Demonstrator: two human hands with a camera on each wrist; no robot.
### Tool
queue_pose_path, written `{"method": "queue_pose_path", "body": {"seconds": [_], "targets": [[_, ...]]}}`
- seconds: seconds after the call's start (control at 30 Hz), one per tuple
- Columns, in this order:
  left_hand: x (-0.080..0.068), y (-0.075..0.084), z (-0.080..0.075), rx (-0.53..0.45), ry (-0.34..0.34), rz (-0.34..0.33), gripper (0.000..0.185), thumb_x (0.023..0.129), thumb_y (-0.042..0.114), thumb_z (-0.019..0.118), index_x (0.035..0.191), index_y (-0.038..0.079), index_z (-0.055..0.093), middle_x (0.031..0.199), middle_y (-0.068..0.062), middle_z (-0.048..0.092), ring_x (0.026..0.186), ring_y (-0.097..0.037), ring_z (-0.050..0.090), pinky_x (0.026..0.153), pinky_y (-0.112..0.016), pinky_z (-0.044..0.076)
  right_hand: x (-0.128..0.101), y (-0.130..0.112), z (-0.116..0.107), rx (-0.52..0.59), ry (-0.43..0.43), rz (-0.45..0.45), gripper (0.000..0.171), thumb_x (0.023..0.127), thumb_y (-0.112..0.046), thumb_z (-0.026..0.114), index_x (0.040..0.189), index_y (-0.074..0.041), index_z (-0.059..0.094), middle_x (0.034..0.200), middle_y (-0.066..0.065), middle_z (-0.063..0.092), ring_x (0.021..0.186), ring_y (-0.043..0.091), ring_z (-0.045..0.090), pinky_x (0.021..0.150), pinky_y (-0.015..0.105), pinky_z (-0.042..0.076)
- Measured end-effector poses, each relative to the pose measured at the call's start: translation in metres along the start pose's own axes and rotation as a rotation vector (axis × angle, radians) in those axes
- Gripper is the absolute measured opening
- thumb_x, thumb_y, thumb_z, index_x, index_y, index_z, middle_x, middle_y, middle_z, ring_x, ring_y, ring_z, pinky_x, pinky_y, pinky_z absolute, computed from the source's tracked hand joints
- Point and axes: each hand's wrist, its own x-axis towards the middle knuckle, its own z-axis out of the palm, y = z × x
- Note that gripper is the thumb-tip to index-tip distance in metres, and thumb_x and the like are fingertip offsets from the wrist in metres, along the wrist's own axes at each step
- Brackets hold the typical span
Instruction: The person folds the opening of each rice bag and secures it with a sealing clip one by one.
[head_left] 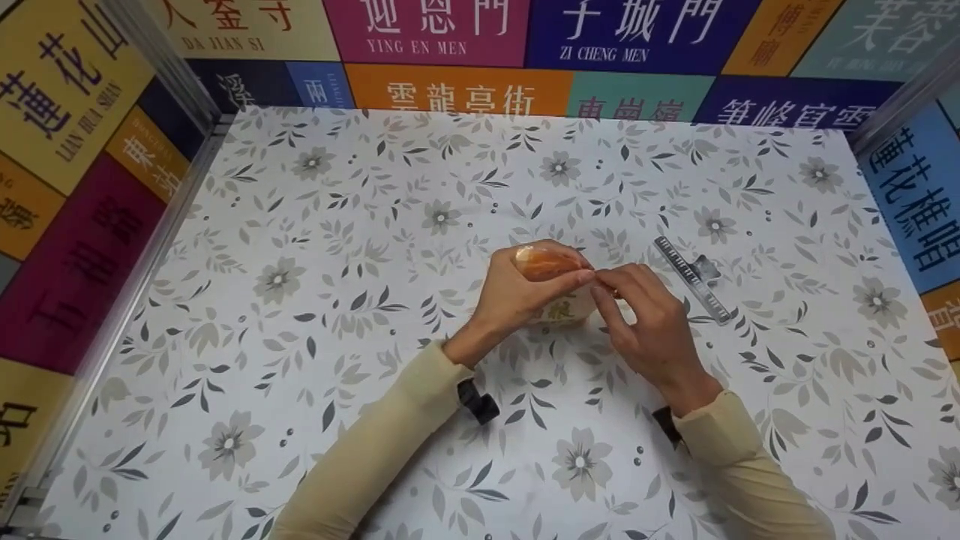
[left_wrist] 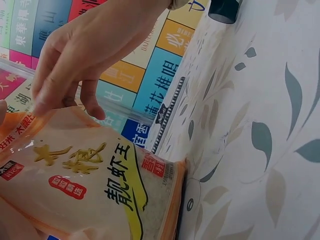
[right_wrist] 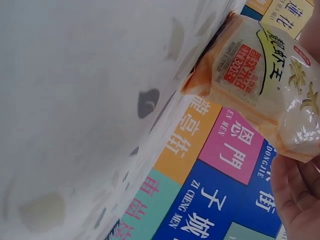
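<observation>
Head view: standing upright near the middle of the floral-patterned white table [head_left: 300,225], a small orange-and-clear plastic bag of rice [head_left: 546,264], gripped round its upper part by the left hand [head_left: 517,296], fingers and thumb curled about it. Meeting it at the top edge, the right hand [head_left: 649,326], thumb and forefinger pinching the bag's rim just beside the left thumb. Cream sleeves on both forearms, a black strap at each wrist. Just right of the right hand, flat on the table, a long clear plastic sealing clip with a ribbed edge [head_left: 694,279], apart from the bag. Around the table, walls of coloured panels with Chinese lettering [head_left: 442,30].

Left wrist view: filling the lower left, the bag [left_wrist: 95,185] with yellow and black characters on a pale front, its base resting on the table [left_wrist: 260,125]. Above it, the right hand [left_wrist: 85,55], fingertips closed on the bag's top corner. Behind, lying along the table, the clip [left_wrist: 167,115].

Right wrist view: the bag [right_wrist: 270,65] seen sideways, grains showing through the clear part, base against the table [right_wrist: 75,100]. At the lower right edge, part of the left hand [right_wrist: 300,195] against the bag; finger positions not discernible here.
</observation>
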Motion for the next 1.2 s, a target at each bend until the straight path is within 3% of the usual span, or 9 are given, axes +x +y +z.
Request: {"method": "queue_pose_path", "body": {"seconds": [0.2,0.4,0.67,0.97,1.2], "targets": [[0.0,0.001,-0.001,0.0,-0.015,0.023,0.017,0.089,0.008,0.082,0.102,-0.001,0.077,0.097,-0.008,0.081,0.09,-0.016,0.076,0.086,-0.032,0.062,0.002,-0.001,0.003,0.119,0.015,0.132,0.016,0.1,0.001,0.063,0.104,-0.005,0.078,0.096,0.009,0.073,0.095,0.02,0.066,0.09,0.015,0.048],[-0.001,0.0,-0.002,0.017,-0.036,0.048,0.02,0.09,0.009,0.08,0.107,0.0,0.076,0.102,-0.01,0.08,0.091,-0.016,0.075,0.086,-0.033,0.062,0.007,-0.002,0.006,0.216,0.023,0.194,0.016,0.099,0.002,0.066,0.101,-0.007,0.079,0.093,0.007,0.073,0.089,0.008,0.061,0.082,0.014,0.047],[-0.003,0.001,-0.003,0.009,-0.079,0.077,0.027,0.093,0.009,0.076,0.118,0.0,0.072,0.11,-0.018,0.076,0.097,-0.017,0.075,0.093,-0.038,0.062,0.009,0.0,0.006,0.286,0.024,0.195,0.015,0.093,0.006,0.072,0.1,-0.006,0.079,0.093,0.009,0.073,0.088,0.003,0.062,0.081,0.013,0.05],[-0.003,-0.002,-0.006,0.045,-0.099,0.106,0.02,0.094,0.01,0.072,0.11,-0.001,0.071,0.103,-0.019,0.075,0.091,-0.013,0.073,0.086,-0.03,0.062,0.01,0.004,0.008,0.309,0.027,0.178,0.01,0.091,0.003,0.076,0.099,-0.003,0.078,0.092,0.009,0.071,0.088,0.003,0.062,0.083,0.014,0.051],[-0.006,-0.003,-0.008,0.041,-0.103,0.099,0.021,0.092,0.007,0.077,0.111,0.0,0.072,0.107,-0.018,0.074,0.096,-0.017,0.076,0.089,-0.036,0.063,0.008,0.004,0.011,0.31,0.019,0.191,0.005,0.094,-0.003,0.075,0.098,-0.003,0.077,0.091,0.008,0.07,0.087,0.004,0.061,0.081,0.014,0.05]]}}
